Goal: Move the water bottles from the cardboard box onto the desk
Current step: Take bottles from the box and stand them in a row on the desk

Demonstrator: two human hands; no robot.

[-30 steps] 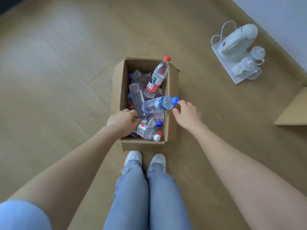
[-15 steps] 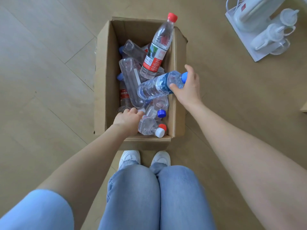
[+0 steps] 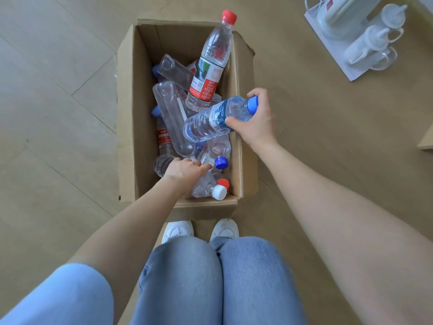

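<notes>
Gripping the blue-capped bottle near its neck, the right hand had its thumb laid across the label and its fingers curled round the far side by the cap; the bottle lay tilted, its base pointing away from that hand, over the pile in the cardboard box; whether it rested on the bottles beneath could not be told. The left hand reached into the near end of the box, knuckles up and fingers bent down among the clear bottles; it touched the white-capped bottle just below it, but whether it gripped anything could not be told; a small blue cap sat just beside its fingertips. Beyond the right hand a tall red-capped bottle leaned against the box's far corner; the two hands were apart, both at the box, which stood on the floor.
</notes>
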